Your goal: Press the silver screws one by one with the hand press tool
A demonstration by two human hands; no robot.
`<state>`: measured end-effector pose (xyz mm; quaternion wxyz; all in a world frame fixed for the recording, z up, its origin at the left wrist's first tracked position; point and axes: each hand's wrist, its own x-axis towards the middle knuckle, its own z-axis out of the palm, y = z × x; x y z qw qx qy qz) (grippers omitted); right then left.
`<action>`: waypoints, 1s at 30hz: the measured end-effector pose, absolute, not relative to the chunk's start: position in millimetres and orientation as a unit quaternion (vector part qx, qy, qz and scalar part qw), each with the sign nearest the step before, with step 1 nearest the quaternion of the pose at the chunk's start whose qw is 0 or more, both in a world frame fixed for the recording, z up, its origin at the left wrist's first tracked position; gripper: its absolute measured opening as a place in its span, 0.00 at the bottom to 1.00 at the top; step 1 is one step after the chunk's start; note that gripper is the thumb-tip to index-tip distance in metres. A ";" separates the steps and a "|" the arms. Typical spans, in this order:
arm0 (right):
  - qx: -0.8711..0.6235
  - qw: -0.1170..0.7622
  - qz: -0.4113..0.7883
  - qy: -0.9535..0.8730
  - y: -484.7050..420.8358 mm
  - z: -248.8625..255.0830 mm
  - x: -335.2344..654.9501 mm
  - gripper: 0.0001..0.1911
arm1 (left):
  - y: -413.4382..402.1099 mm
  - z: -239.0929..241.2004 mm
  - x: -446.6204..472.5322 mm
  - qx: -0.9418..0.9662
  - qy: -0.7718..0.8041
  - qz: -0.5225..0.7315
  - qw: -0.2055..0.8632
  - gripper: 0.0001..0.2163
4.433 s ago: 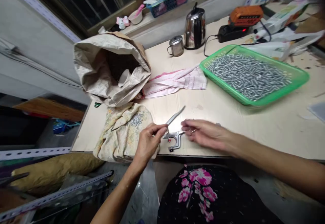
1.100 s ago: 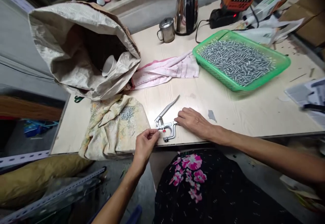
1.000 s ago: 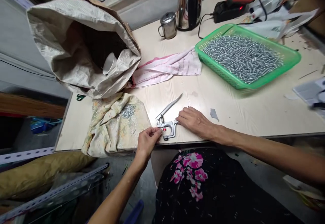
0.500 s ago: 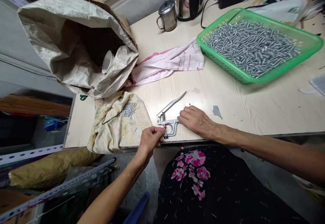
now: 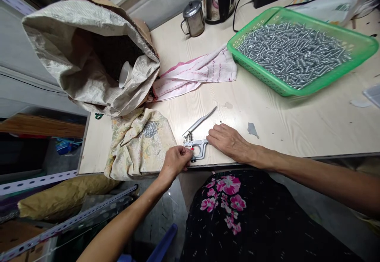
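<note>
Grey snap-fastener pliers point(image 5: 202, 149) lie at the table's front edge, their upper handle raised and a red ring showing near the jaw. My right hand point(image 5: 228, 141) is closed round the end of the lower handle. At the jaw my left hand point(image 5: 176, 160) is closed in a pinch; whatever its fingertips hold is hidden. Left of the pliers a patterned yellowish cloth point(image 5: 157, 151) is spread over the edge. A small heap of silvery metal pieces point(image 5: 150, 129) rests on that cloth.
A green basket point(image 5: 261, 74) full of small metal pieces stands at the back right. A large open sack point(image 5: 86, 92) sits at the left, with a white cup point(image 5: 125, 74) inside. Behind are a pink-and-white towel point(image 5: 197, 74), a lidded metal mug point(image 5: 194, 20) and a kettle point(image 5: 218, 0).
The view has shifted very slightly. Both hands keep their places at the pliers, whose upper handle is still raised.
</note>
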<state>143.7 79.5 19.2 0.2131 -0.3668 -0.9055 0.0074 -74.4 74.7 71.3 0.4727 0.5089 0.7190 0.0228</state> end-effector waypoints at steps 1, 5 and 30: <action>-0.367 0.211 0.010 -0.906 79.7 19.1 143.8 0.12 | 76.0 72.9 -73.6 0.535 0.714 0.014 0.452 0.06; -0.371 0.205 0.019 -0.906 80.4 18.7 143.9 0.12 | 84.0 76.3 -73.2 0.538 0.699 -0.025 0.470 0.07; -0.351 0.075 0.131 -0.924 129.3 40.1 167.4 0.51 | 67.8 69.1 -73.7 0.422 0.719 0.034 0.552 0.06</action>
